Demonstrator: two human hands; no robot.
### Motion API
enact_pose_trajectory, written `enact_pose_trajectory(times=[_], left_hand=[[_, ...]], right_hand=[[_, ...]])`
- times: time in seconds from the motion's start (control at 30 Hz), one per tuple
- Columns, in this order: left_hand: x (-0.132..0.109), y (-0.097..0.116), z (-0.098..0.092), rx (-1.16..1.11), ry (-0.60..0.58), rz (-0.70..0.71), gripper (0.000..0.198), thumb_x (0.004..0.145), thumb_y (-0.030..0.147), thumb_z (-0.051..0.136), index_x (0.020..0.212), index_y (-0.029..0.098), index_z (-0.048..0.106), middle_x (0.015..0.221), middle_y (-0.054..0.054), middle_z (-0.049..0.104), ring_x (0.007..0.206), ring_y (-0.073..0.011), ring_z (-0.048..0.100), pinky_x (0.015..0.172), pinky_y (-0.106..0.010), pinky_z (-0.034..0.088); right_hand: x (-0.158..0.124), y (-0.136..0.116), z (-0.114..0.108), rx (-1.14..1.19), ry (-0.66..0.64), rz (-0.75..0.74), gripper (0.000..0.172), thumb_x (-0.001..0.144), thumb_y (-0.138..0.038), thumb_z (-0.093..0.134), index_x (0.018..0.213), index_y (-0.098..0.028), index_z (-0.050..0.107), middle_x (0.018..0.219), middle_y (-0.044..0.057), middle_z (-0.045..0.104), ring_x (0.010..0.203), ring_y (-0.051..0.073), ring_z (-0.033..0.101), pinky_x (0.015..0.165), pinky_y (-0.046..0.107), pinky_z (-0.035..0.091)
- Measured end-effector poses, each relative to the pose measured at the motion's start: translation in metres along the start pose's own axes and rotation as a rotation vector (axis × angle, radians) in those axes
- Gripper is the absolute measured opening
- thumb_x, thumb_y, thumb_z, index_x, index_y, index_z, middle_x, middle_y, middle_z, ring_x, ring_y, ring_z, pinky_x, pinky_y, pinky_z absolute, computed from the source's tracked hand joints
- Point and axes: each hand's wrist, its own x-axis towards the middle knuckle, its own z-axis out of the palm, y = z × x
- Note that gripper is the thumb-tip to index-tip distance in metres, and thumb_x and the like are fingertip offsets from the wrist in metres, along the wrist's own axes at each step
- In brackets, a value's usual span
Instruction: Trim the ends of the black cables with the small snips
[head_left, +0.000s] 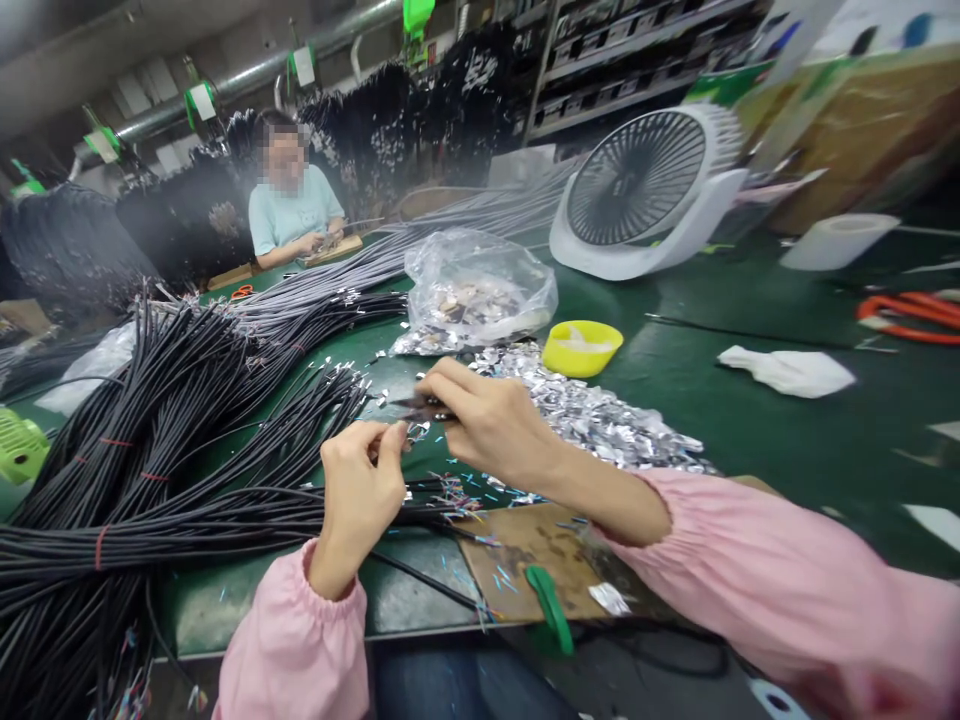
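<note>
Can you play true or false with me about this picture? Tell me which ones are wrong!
1. The right hand holds a dark metal tool. True.
2. The sleeves on both arms are green. False: the sleeves are pink.
3. A heap of silvery scraps lies beside the yellow container. True.
4. The white fan stands left of the black cables. False: the white fan is right of the black cables.
</note>
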Motion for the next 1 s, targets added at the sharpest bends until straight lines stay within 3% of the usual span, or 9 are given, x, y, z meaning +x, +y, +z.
enact_pose_trajectory(times=[0.1, 0.2, 0.4, 0.67, 1.0], left_hand=[[0.001, 0.002, -0.003, -0.062, -0.001, -0.021, 0.033, 0.084, 0.029, 0.05, 0.056, 0.016, 0.06, 0.051, 0.0, 0.058, 0.045, -0.0097, 0.051, 0.045, -0.021, 0.034], [0.001, 0.003, -0.004, -0.102, 0.068, -0.012, 0.027, 0.082, 0.029, 0.053, 0.06, 0.016, 0.062, 0.056, -0.001, 0.062, 0.05, -0.0108, 0.055, 0.047, -0.02, 0.038], [-0.001, 0.002, -0.004, -0.129, 0.121, 0.005, 0.021, 0.08, 0.027, 0.056, 0.064, 0.016, 0.064, 0.059, -0.002, 0.063, 0.054, -0.012, 0.058, 0.05, -0.02, 0.043], [-0.002, 0.001, -0.001, -0.142, 0.102, 0.005, 0.018, 0.079, 0.027, 0.058, 0.065, 0.016, 0.064, 0.058, 0.0, 0.061, 0.052, -0.0107, 0.056, 0.049, -0.02, 0.042], [-0.003, 0.001, -0.001, -0.156, 0.092, 0.008, 0.018, 0.079, 0.026, 0.058, 0.066, 0.016, 0.064, 0.059, 0.0, 0.06, 0.052, -0.0103, 0.055, 0.049, -0.019, 0.041]], right_hand=[[0.003, 0.006, -0.005, 0.015, 0.224, 0.152, 0.017, 0.074, -0.005, 0.043, 0.075, -0.016, 0.055, 0.072, 0.008, 0.056, 0.062, 0.017, 0.05, 0.054, 0.027, 0.035], [0.006, 0.003, -0.009, 0.228, 0.114, 0.117, 0.016, 0.083, -0.015, 0.047, 0.07, -0.016, 0.056, 0.064, 0.004, 0.056, 0.058, 0.014, 0.049, 0.054, 0.026, 0.037], [0.006, -0.014, -0.013, 0.565, 0.007, 0.144, 0.018, 0.08, -0.022, 0.056, 0.064, -0.015, 0.059, 0.058, 0.0, 0.05, 0.051, 0.009, 0.042, 0.046, 0.021, 0.033], [0.004, -0.015, -0.015, 0.613, 0.027, 0.108, 0.018, 0.079, -0.018, 0.055, 0.061, -0.014, 0.056, 0.056, -0.003, 0.045, 0.049, 0.007, 0.037, 0.044, 0.019, 0.03], [0.005, -0.015, -0.014, 0.716, 0.012, 0.173, 0.016, 0.074, -0.017, 0.057, 0.058, -0.015, 0.057, 0.054, -0.003, 0.047, 0.047, 0.006, 0.037, 0.042, 0.019, 0.028]])
